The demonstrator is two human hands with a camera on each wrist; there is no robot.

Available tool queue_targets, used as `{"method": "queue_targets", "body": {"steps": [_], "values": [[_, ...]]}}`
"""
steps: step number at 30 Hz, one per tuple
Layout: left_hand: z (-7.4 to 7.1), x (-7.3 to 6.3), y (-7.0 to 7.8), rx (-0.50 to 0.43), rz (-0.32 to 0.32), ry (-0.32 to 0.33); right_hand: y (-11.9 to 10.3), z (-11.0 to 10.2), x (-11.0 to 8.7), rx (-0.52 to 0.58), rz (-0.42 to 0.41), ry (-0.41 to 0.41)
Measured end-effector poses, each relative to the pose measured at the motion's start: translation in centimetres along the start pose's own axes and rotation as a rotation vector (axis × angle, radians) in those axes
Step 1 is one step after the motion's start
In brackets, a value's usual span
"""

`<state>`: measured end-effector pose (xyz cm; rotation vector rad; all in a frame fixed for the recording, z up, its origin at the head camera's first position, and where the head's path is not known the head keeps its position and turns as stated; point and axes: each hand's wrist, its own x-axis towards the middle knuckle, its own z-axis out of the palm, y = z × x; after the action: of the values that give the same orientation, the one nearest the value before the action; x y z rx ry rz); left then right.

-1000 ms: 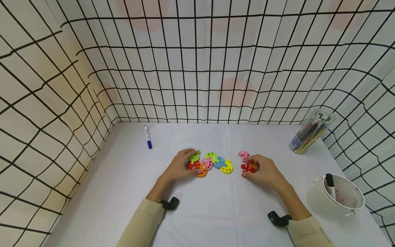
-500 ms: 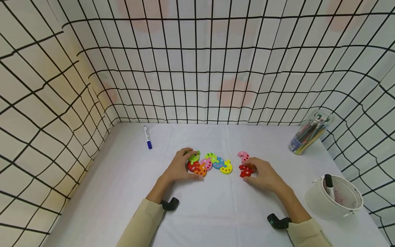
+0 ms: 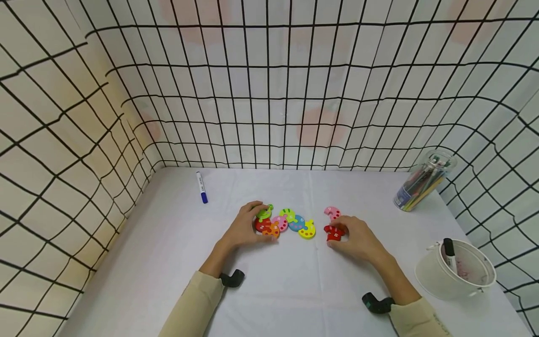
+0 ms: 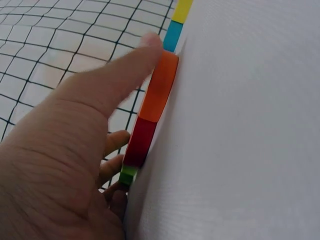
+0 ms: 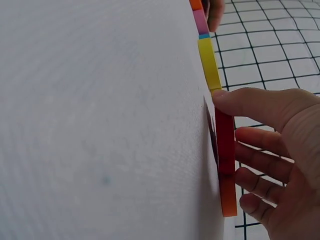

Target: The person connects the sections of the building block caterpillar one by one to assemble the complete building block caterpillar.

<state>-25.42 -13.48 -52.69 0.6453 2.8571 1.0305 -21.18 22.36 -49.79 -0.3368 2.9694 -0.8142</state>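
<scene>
A chain of numbered, coloured caterpillar puzzle pieces [image 3: 280, 223] lies on the white table. Its green head [image 3: 264, 214] is at the left end and a yellow piece [image 3: 308, 230] at the right. My left hand [image 3: 243, 228] holds the left end, fingers around the head and thumb by the orange piece [image 4: 161, 87]. To the right of the chain, my right hand [image 3: 358, 238] pinches a red puzzle piece [image 3: 334, 233]. In the right wrist view an orange piece [image 5: 228, 197] adjoins that red one. Just behind the right fingers lies a pink piece [image 3: 332, 212].
A blue-capped marker [image 3: 202, 187] lies at the back left. At the back right stands a clear jar [image 3: 425, 180] of pencils. A white bucket [image 3: 442, 276] holding a black-capped marker [image 3: 449, 255] is at the right. Black wire mesh [image 3: 286, 107] encloses the table's sides and back.
The red piece has moved slightly left with my right hand. The chain has shifted a little left and nearer. My left thumb has slipped off the top of the orange piece to its near edge.
</scene>
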Motion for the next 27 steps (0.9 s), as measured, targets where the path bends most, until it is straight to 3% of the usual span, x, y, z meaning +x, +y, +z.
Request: {"method": "queue_targets", "body": {"steps": [8,16,27], "values": [[0.0,0.0,0.0,-0.027,-0.046,0.002,-0.9,-0.1,0.2,0.032,0.012,0.026],[-0.3,0.0,0.4,-0.049,-0.078,-0.021,-1.2,-0.2,1.1,0.098,-0.033,0.055],[-0.5,0.0,0.0,-0.048,-0.069,-0.050,-1.7,0.6,2.9,0.162,-0.091,0.024]]}}
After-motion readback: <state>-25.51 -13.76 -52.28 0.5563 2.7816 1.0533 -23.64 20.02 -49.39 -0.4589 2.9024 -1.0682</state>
